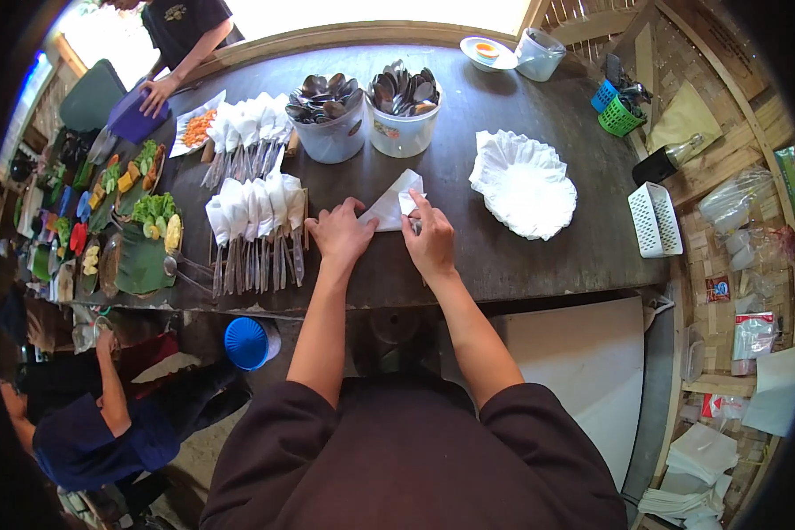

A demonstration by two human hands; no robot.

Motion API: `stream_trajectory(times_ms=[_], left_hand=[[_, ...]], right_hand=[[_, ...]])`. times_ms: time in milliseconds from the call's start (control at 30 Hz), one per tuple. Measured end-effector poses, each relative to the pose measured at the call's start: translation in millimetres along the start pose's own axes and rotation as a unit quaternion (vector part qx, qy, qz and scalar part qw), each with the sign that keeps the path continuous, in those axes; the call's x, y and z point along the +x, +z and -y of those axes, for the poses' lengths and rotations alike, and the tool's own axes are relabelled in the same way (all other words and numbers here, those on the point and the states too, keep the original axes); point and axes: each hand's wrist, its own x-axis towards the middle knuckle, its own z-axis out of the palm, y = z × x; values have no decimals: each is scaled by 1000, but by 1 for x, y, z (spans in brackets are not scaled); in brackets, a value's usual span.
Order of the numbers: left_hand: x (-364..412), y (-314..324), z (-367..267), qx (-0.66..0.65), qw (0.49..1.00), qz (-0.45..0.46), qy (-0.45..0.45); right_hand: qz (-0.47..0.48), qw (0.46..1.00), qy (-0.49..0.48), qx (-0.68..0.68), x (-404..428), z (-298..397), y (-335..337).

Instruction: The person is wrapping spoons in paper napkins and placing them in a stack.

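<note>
A white paper napkin (387, 212), folded to a pointed shape, lies on the dark table in front of me. My left hand (340, 232) rests flat at its left side, fingers spread, the thumb touching the napkin's edge. With thumb and forefinger, my right hand (430, 242) pinches a small flap at the napkin's right side; what lies under those fingers is partly hidden. Just left of my left hand is a row of napkin-wrapped cutlery (258, 218), metal handles towards me. Behind it lies a second wrapped bundle row (248, 129). To the right sits a pile of white napkins (527, 189).
Two white buckets of spoons, a left one (328, 136) and a right one (404, 132), stand beyond my hands. Food on a banana leaf (142, 258) lies left. A person's hand (162, 93) touches a purple container (136, 119). Another person (106, 430) is at lower left.
</note>
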Motion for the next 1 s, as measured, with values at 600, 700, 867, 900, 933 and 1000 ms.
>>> stream_trajectory(times_ms=[600, 700, 867, 900, 933, 1000], left_hand=[[-4, -3, -25, 30, 998, -3, 50], [1, 10, -17, 29, 998, -2, 53], [0, 17, -16, 8, 998, -35, 58], [0, 17, -17, 8, 998, -35, 58], [0, 17, -17, 7, 998, -34, 61], [0, 18, -15, 7, 997, -34, 62]], right_hand=[[7, 998, -48, 45, -17, -13, -6], [-9, 999, -14, -30, -16, -11, -12], [47, 993, 68, -84, -15, -12, -15], [56, 990, 83, -97, -15, -12, -14], [55, 990, 84, -97, -15, -12, -14], [60, 987, 96, -114, -15, -10, -14]])
